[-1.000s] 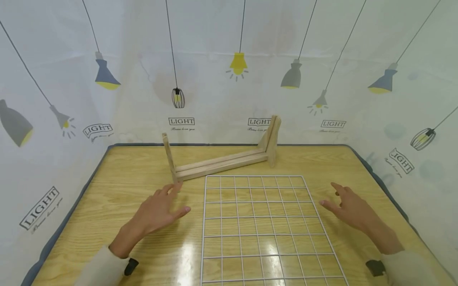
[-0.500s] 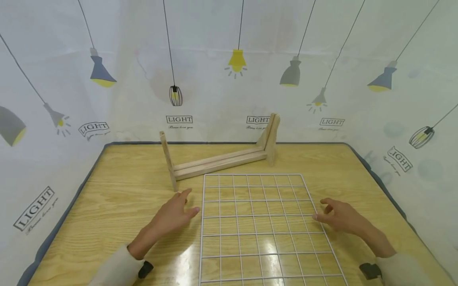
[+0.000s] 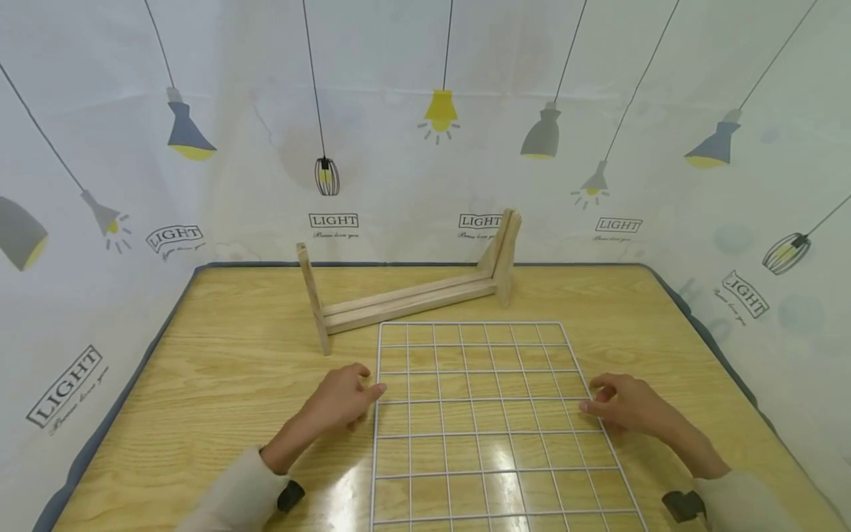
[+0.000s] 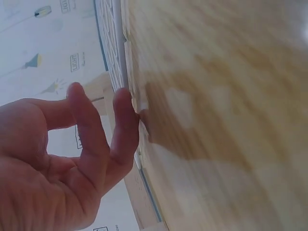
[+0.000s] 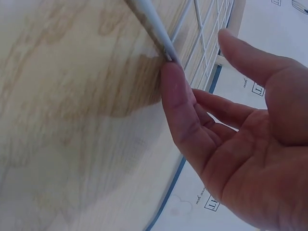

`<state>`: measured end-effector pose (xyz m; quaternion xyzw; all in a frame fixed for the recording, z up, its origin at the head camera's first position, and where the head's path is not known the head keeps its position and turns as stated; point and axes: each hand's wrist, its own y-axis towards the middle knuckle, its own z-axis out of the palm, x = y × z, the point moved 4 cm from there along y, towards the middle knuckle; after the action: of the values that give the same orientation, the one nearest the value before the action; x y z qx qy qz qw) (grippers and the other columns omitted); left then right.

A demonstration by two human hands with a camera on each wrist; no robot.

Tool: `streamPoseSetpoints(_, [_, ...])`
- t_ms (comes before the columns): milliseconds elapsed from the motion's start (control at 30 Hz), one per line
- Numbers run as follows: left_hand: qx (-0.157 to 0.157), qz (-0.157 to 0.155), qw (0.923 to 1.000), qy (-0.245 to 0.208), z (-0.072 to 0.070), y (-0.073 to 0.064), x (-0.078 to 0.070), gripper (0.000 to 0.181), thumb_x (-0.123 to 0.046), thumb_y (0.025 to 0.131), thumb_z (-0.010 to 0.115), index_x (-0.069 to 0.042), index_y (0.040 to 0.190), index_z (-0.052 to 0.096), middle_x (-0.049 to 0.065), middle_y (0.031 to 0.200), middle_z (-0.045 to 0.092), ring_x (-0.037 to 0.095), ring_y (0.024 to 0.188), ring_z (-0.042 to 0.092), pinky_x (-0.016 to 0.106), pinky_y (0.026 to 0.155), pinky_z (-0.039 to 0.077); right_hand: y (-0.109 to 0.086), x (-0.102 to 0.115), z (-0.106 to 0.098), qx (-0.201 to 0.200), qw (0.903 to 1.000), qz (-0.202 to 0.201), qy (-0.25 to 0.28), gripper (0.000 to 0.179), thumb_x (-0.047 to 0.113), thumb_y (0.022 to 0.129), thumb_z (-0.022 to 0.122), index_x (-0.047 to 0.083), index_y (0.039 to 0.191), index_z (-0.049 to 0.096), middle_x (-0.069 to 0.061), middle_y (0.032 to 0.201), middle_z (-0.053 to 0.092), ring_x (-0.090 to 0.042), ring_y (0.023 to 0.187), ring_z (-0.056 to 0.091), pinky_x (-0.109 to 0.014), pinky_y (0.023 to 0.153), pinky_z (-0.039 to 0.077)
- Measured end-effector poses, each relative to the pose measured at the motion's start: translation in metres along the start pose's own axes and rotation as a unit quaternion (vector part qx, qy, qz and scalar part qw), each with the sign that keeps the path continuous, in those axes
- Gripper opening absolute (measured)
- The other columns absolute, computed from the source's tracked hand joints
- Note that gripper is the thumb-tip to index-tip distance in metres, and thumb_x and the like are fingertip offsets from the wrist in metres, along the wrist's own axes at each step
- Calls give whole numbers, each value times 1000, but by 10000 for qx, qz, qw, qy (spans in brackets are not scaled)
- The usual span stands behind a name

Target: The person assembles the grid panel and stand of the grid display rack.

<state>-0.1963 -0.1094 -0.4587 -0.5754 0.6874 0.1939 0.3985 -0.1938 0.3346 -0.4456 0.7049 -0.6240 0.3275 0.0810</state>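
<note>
A white wire grid panel [image 3: 479, 399] lies flat on the wooden table. At its left edge is my left hand [image 3: 342, 399], fingers loosely bent and thumb tip close over the wire. The left wrist view shows the fingers [image 4: 126, 125] of that hand low at the tabletop beside the panel's rim, with a gap between thumb and fingers. Across the panel, my right hand [image 3: 631, 403] is at the right edge. In the right wrist view a fingertip touches the panel's rim wire [image 5: 156, 29] from outside, while the thumb [image 5: 240, 53] stands apart above the grid.
Behind the panel stands a wooden frame [image 3: 412, 301] with a long grooved bar and two uprights, set at a slant. The table [image 3: 233, 355] ends in a dark blue edge against a pale curtain [image 3: 385, 66] printed with lamps.
Both hands have moved in toward the panel, the left rightward away from the wooden frame's upright and the right leftward to the rim. The panel lies as before.
</note>
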Motion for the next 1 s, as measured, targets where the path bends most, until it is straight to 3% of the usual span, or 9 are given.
streamPoseSetpoints(233, [-120, -56, 9998, -127, 4, 2, -9, 22, -16, 96, 63, 6, 92, 68, 6, 53, 62, 12, 40, 57, 27, 42, 52, 1, 1, 2, -127, 9998, 112, 38, 53, 24, 89, 75, -14, 121, 59, -8, 90, 63, -15, 70, 61, -26, 56, 52])
streamPoseSetpoints(433, [-300, -269, 9991, -127, 5, 5, -9, 19, -11, 96, 63, 6, 95, 69, 6, 51, 61, 10, 37, 51, 22, 37, 45, 0, 0, 3, -191, 9984, 233, 471, 46, 16, 91, 71, -16, 120, 57, -13, 94, 61, -18, 74, 63, -30, 60, 58])
streamPoseSetpoints(633, [-311, -426, 9985, -170, 5, 7, -4, 19, -12, 96, 62, 5, 98, 70, 6, 53, 62, 9, 40, 48, 16, 36, 32, 2, -1, 7, -475, 9977, 288, 383, 37, 11, 89, 71, -15, 113, 61, -11, 90, 65, -16, 72, 62, -26, 58, 54])
streamPoseSetpoints(1000, [-231, -336, 9990, -207, 5, 5, -5, 11, -5, 94, 63, 3, 92, 69, 6, 51, 56, 10, 39, 46, 17, 37, 36, 2, -5, 11, -522, 9970, 462, 338, 21, 3, 90, 65, -12, 104, 62, -7, 82, 61, -16, 70, 59, -25, 56, 51])
